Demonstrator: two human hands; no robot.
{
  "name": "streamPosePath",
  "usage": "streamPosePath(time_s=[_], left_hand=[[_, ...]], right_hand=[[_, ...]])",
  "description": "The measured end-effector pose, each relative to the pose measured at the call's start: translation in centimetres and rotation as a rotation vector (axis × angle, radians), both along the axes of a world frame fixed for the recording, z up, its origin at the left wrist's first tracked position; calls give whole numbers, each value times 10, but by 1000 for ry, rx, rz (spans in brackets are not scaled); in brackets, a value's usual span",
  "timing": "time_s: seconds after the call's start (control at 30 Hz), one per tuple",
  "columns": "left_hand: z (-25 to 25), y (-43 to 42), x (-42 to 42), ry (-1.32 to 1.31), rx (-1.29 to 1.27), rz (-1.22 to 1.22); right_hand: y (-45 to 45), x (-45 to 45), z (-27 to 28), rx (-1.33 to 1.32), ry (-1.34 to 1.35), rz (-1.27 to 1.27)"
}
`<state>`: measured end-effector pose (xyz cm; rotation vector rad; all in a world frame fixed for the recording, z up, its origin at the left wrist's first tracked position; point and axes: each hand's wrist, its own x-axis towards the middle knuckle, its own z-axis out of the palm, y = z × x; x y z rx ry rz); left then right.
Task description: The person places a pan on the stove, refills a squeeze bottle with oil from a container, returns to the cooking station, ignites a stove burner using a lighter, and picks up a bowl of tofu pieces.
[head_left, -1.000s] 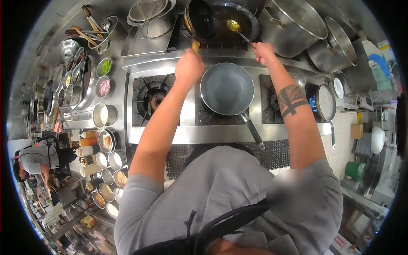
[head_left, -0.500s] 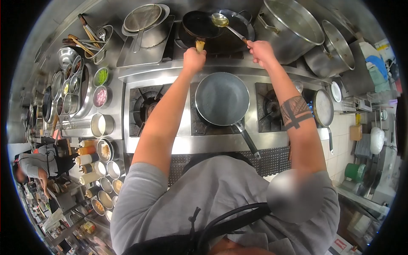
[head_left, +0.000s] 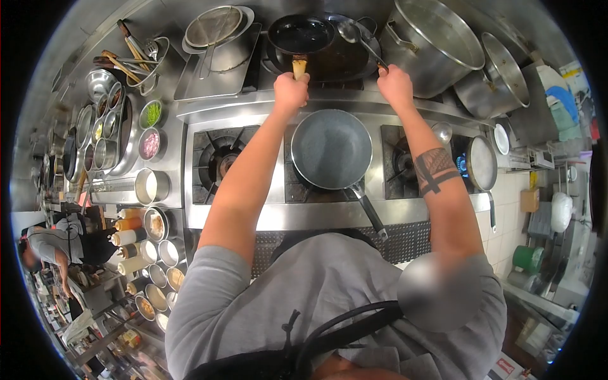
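My left hand (head_left: pixel 291 92) grips the yellowish handle of a small black pan (head_left: pixel 300 34), held level over the left part of a large dark wok (head_left: pixel 354 60). Dark, shiny liquid shows in the small pan. In my right hand (head_left: pixel 395 82) is the handle of a metal ladle (head_left: pixel 348 31), its bowl over the right side of the wok. Nearer to me, a grey frying pan (head_left: pixel 332 149) sits on the middle front burner, its black handle pointing toward me and a little right.
Large pots (head_left: pixel 437 38) stand at the back right. A pan (head_left: pixel 481 163) is beside a blue flame on the right. Left are a strainer (head_left: pixel 214 26), a utensil holder (head_left: pixel 152 76), ingredient bowls (head_left: pixel 152 144) and sauce bottles (head_left: pixel 130 224). Another person (head_left: pixel 54 239) bends at far left.
The small black pan went from tilted to level. The ladle, with yellow liquid in it before, moved left over the small pan, then back right, and now looks dark. The camera view shifted slightly.
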<state>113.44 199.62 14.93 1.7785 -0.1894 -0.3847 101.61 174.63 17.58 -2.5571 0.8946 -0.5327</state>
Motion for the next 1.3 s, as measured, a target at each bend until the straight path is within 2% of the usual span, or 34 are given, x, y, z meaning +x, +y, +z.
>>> streamPosePath(time_s=[0.1, 0.17, 0.2, 0.27, 0.3, 0.37, 0.43, 0.5, 0.57, 0.7, 0.77, 0.8, 0.87, 0.9, 0.97, 1.1, 1.3], left_hand=[[-2, 6, 3, -38, 23, 17], [0, 11, 3, -88, 63, 40], [2, 14, 3, -87, 65, 42], [4, 20, 5, -190, 200, 44], [2, 22, 6, -189, 201, 45], [-6, 24, 12, -178, 222, 66], [-38, 23, 27, -249, 243, 89], [-35, 23, 26, -321, 261, 112], [-28, 22, 22, -228, 270, 61], [-31, 9, 20, -219, 237, 61], [-20, 3, 14, -52, 117, 19], [-19, 1, 13, -52, 115, 16], [-15, -3, 11, -25, 84, -15], [-12, -4, 10, -26, 84, -16], [-9, -6, 6, 30, -9, 1], [-4, -3, 4, 41, -35, 22], [-1, 8, 4, -6, 31, 3]], right_hand=[[1, 2, -12, -47, 127, -6], [8, 8, -12, 357, 203, -104], [3, 12, -23, 359, 205, -101], [-1, 18, -35, 1015, -91, -165], [0, 18, -35, 1015, -90, -165], [1, 17, -28, 1184, -185, -185], [0, 16, -19, 1176, -207, -154], [0, 17, -6, 1166, -231, -123], [0, 20, 9, 1125, -229, -79], [9, 25, 37, 1079, -219, -33], [14, 31, 42, 881, -130, 44], [28, 30, 55, 878, -132, 42], [50, 24, 75, 449, 110, 65], [47, 25, 67, 449, 109, 63], [44, 23, 51, -77, -7, 157], [36, 13, 46, -17, -84, 112], [10, 8, -5, -32, 62, -20]])
